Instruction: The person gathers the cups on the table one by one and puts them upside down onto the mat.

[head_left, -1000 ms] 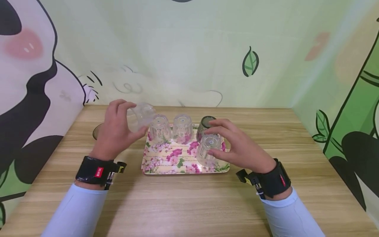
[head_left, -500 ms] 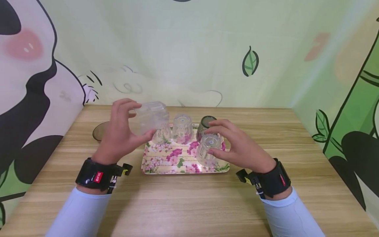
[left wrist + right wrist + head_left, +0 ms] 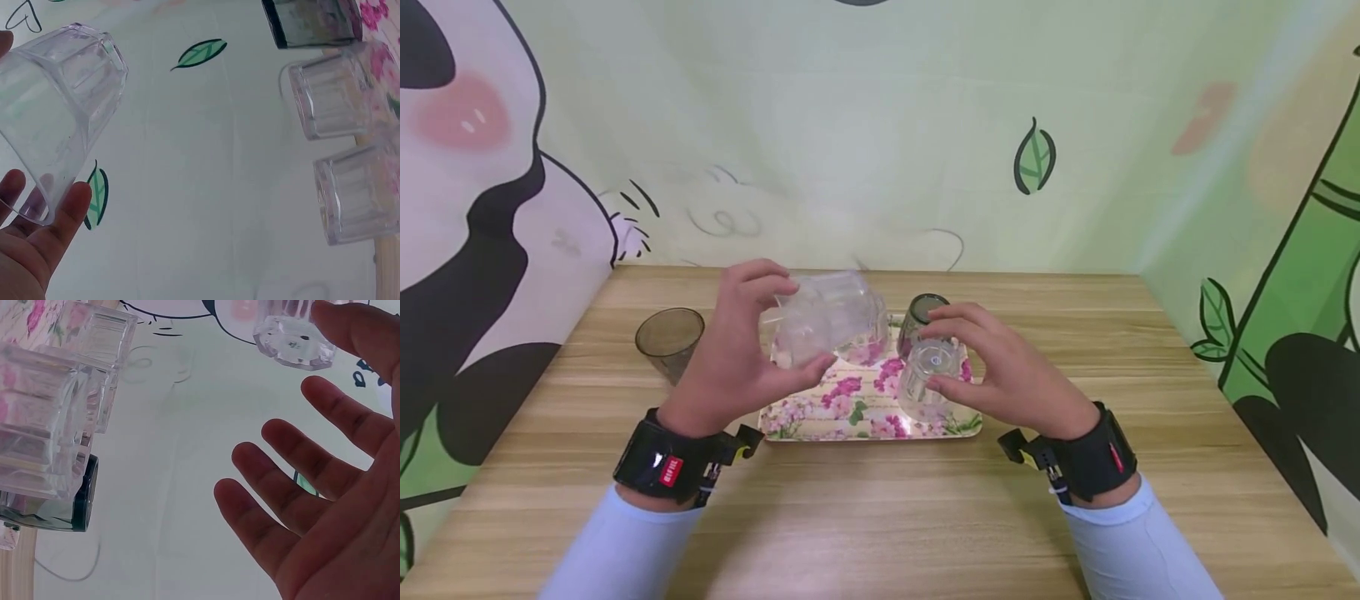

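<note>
My left hand (image 3: 745,350) grips a clear faceted cup (image 3: 81,81), tilted on its side above the left part of a flowered tray (image 3: 808,417). On that tray several cups stand upside down. Two clear ones at the back left are partly hidden behind the held cup in the head view; in the left wrist view they show as a nearer clear cup (image 3: 359,194) and a farther clear cup (image 3: 331,97). A dark grey cup (image 3: 917,321) stands back right, with a clear cup (image 3: 925,375) in front. Beside these my right hand (image 3: 1007,375) hovers with spread fingers, apart from the cups in its wrist view.
Left of the tray, a dark tinted cup (image 3: 670,337) stands mouth up on the wooden table (image 3: 880,517), partly behind my left hand. A printed cloth wall (image 3: 865,167) closes off the back, with printed side walls left and right.
My left hand has moved right and slightly down with the clear cup, across the back-left cups. More of the dark tinted cup now shows. The right hand has stayed in place.
</note>
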`<action>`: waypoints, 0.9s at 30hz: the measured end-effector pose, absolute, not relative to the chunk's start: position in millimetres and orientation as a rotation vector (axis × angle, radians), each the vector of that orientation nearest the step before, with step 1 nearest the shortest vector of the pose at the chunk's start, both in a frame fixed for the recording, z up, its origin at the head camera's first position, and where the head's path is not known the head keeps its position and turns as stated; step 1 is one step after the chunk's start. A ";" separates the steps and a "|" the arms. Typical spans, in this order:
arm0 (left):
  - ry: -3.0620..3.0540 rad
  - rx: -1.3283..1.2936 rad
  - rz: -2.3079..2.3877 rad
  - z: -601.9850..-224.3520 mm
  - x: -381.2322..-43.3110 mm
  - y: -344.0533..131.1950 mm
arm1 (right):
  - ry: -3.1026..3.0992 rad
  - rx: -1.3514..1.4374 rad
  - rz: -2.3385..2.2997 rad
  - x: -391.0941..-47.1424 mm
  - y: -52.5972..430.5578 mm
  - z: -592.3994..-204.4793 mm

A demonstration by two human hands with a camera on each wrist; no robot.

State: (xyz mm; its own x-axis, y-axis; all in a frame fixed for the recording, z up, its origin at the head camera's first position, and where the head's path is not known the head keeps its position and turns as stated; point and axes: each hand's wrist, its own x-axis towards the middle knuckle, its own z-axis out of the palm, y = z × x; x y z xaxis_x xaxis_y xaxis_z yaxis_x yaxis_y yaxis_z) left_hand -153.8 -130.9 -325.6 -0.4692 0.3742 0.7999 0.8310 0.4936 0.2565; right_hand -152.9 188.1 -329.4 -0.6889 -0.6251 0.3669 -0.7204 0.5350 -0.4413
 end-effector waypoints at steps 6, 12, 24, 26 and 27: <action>-2.045 -1.051 -0.871 -325.0 -146.4 -119.1 | -2.570 1.168 0.855 -152.5 187.7 -329.5; -1.944 -1.116 -0.860 -322.7 -143.9 -109.5 | -2.510 1.187 0.862 -151.5 186.3 -328.7; -1.964 -1.131 -0.897 -328.0 -141.2 -102.9 | -2.416 1.231 0.863 -152.3 185.4 -330.5; -1.966 -1.138 -0.920 -329.2 -140.9 -101.4 | -2.404 1.234 0.855 -152.1 185.0 -330.6; -1.965 -1.144 -0.933 -329.5 -140.5 -100.4 | -2.400 1.236 0.852 -151.8 184.9 -330.6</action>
State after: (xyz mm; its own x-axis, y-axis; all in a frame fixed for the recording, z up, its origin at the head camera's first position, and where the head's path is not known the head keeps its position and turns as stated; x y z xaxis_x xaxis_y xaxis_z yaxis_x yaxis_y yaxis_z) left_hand -140.5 -100.4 -329.5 -0.3903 0.4209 0.8188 0.9006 0.3594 0.2445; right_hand -151.8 184.9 -330.6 -0.5801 -0.6305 0.5157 -0.8146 0.4513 -0.3644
